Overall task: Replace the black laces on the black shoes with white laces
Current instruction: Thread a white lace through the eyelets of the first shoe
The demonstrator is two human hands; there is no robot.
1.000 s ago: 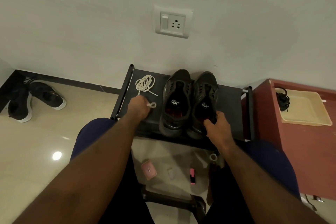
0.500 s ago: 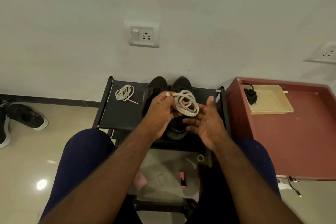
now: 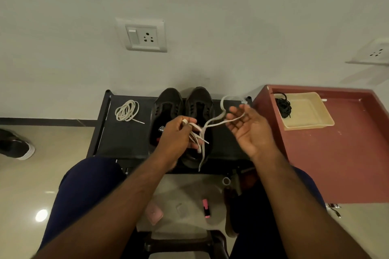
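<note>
Coil's now unwound: your left hand (image 3: 179,134) pinches the white lace (image 3: 216,123), your right hand (image 3: 248,130) lies open under its loop. Lace runs hand-to-hand over the black shoes (image 3: 200,99); left's nearer.

Shoes (image 3: 168,102) side by side mid-way along the rack (image 3: 126,141), toes to the back edge; coiled lace (image 3: 127,110) near the back-left corner. Beyond the rack's right edge, a tray (image 3: 311,118) on the cabinet (image 3: 336,157) holds bundled laces (image 3: 284,106).

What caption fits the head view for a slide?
Left hand grips a white lace, its loop draped over the open right hand, above two black shoes on a rack.
</note>
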